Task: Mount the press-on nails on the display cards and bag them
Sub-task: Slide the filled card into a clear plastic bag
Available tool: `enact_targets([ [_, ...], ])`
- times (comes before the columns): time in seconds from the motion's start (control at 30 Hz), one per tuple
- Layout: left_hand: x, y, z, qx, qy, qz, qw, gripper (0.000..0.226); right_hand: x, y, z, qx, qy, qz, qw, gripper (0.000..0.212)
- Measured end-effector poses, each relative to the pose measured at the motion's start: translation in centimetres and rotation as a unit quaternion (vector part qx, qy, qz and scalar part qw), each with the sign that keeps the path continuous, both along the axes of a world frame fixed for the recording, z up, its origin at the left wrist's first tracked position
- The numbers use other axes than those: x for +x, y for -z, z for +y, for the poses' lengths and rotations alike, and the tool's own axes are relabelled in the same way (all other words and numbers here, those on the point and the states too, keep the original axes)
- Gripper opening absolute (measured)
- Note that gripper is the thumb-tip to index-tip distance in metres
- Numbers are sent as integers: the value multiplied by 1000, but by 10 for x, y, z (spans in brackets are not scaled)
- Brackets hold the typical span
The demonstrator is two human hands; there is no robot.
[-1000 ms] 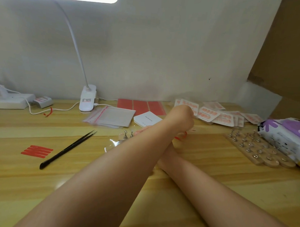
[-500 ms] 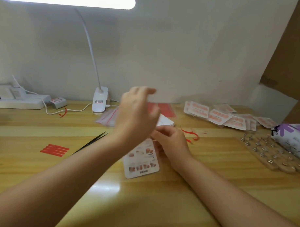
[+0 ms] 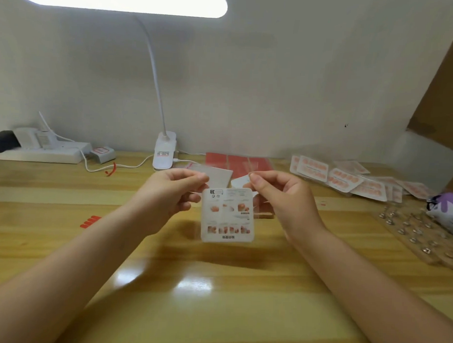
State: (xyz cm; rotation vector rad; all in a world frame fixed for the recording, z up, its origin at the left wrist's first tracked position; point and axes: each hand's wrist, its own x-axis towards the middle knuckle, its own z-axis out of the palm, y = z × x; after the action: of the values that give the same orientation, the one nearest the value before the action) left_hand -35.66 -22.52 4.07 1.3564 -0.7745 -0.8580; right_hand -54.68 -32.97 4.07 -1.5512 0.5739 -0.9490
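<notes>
A white display card [image 3: 227, 215] with printed pictures hangs upright above the wooden table, its printed side facing me. It seems to sit in a clear bag whose top both hands hold. My left hand [image 3: 168, 197] pinches the upper left corner between thumb and forefinger. My right hand [image 3: 283, 199] pinches the upper right corner, fingers curled. A pile of bagged nail cards [image 3: 348, 179] lies at the back right. Clear empty bags [image 3: 217, 172] lie behind my hands.
A clip lamp [image 3: 164, 153] stands at the back centre, a power strip [image 3: 41, 152] at the back left. Red sheets [image 3: 238, 161] lie by the wall. Red strips [image 3: 90, 221] are at left. A wooden board with metal holders [image 3: 418, 234] and a purple-white pack [image 3: 447, 210] sit at right.
My hands were crossed over the table, then the left one rose while the card lay flat. Now both hands hold the card lifted upright between them.
</notes>
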Motion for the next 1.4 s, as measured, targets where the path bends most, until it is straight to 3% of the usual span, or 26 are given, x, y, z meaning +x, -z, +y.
enact_targets([
  [0.13,-2,-6,1,-28,-3,1,1000,7,-2,-8,2,-25,-13,8,1000,10],
  [0.27,-6,-14,9,-49,0,-88,995,24,-5,-15,1,-31,-25,8,999,9],
  [0.53,-1,-32,16,-61,14,-207,976,18,-9,-23,-2,-24,-77,1,997,10],
  [0.67,4,-37,22,-83,43,-219,971,17,-13,-28,-5,-30,-109,2,994,8],
  [0.97,5,-43,31,-136,80,-234,959,20,-18,-32,-8,-65,-145,0,987,32],
  [1.2,5,-41,29,-145,59,-246,956,41,-19,-31,-8,-48,-147,5,988,8],
  [1.3,6,-41,29,-147,54,-245,957,41,-17,-32,-5,-31,-135,1,990,33],
  [1.4,6,-41,29,-151,56,-244,956,31,-14,-33,-3,-7,-136,-7,991,40],
])
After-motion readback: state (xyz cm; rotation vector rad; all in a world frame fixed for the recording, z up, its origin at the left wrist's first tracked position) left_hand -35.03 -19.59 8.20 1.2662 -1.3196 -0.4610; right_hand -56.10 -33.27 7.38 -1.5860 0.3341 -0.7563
